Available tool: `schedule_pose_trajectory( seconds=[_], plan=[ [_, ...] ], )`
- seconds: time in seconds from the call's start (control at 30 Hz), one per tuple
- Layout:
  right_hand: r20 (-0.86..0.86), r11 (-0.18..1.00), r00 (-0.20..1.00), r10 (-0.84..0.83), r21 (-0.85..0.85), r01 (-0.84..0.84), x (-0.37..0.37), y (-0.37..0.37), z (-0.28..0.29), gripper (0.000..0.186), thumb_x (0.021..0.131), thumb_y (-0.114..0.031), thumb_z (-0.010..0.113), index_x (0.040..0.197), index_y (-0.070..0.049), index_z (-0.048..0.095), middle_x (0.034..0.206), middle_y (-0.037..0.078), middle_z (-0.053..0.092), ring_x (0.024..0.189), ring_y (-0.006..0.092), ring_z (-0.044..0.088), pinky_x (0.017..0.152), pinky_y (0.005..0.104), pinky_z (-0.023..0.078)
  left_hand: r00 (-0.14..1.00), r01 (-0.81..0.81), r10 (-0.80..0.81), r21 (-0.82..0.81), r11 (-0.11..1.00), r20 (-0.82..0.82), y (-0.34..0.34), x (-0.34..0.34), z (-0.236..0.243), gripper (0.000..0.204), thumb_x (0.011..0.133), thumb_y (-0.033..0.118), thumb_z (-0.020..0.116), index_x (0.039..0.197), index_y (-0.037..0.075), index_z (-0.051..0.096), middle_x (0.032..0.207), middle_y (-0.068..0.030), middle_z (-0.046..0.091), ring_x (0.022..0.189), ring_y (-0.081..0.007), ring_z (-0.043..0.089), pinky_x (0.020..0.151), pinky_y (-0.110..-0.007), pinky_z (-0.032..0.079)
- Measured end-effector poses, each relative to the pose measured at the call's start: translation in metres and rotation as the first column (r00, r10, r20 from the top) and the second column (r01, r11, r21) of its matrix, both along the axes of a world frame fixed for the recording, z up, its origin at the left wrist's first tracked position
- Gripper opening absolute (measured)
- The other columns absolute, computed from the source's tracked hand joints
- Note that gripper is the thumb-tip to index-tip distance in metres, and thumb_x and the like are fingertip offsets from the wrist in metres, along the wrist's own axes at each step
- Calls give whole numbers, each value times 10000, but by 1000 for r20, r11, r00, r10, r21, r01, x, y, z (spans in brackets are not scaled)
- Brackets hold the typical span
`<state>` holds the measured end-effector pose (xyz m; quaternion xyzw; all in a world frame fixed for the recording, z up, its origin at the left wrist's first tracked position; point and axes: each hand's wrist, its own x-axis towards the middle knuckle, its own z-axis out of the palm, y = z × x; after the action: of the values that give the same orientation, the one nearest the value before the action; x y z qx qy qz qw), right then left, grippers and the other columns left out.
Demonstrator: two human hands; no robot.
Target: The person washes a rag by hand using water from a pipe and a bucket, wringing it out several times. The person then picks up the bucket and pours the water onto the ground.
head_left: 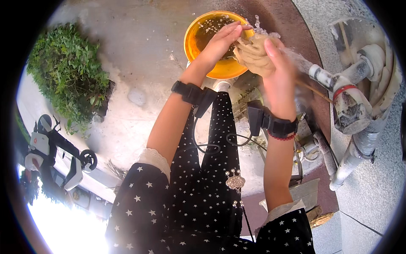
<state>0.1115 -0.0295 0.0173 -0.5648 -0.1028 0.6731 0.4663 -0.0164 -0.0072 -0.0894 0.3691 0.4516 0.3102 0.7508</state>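
Observation:
A bunched, wet tan cloth is in my right hand, with the thumb along its right side and the other fingers mostly hidden. At the cloth's upper left edge, my left hand has its fingers stretched out, close against the folds. Water streams from a white pipe spout on the right and splashes over the cloth and my right hand. Beneath the hands is a round yellow-orange basin with dark water and bubbles in it.
Thick whitish pipes with a red band stand at the right beside a speckled stone surface. A leafy green bush grows at the left, with a parked scooter nearer. Black straps with cables circle both wrists.

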Motion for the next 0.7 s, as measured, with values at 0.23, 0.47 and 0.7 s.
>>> schedule_pose_trajectory(
  seconds=[0.23,0.47,0.7],
  plan=[
    [144,992,987,75,92,-89,11,1,-7,234,750,-52,621,962,-49,523,924,55,553,866,130,543,794,244,427,968,14,80,-373,928,238,-3,15,-16,544,894,533,301,1166,92,466,1152,-76,505,1075,-177,477,925,-354,372],
    [714,931,697,-60,292,-219,2,-2,-37,238,764,-74,588,989,-9,543,935,96,569,824,184,549,760,269,427,904,-208,356,-482,851,237,6,33,28,443,899,488,353,1080,107,491,1008,-52,576,947,-170,551,849,-333,434],
    [953,868,295,-72,206,-452,-27,-11,-38,265,772,-267,654,878,-58,532,756,115,565,713,287,544,626,342,430,930,-39,260,633,773,-261,-3,34,-4,335,850,306,513,1046,34,534,902,-104,609,784,-207,591,719,-330,476]
  ],
)
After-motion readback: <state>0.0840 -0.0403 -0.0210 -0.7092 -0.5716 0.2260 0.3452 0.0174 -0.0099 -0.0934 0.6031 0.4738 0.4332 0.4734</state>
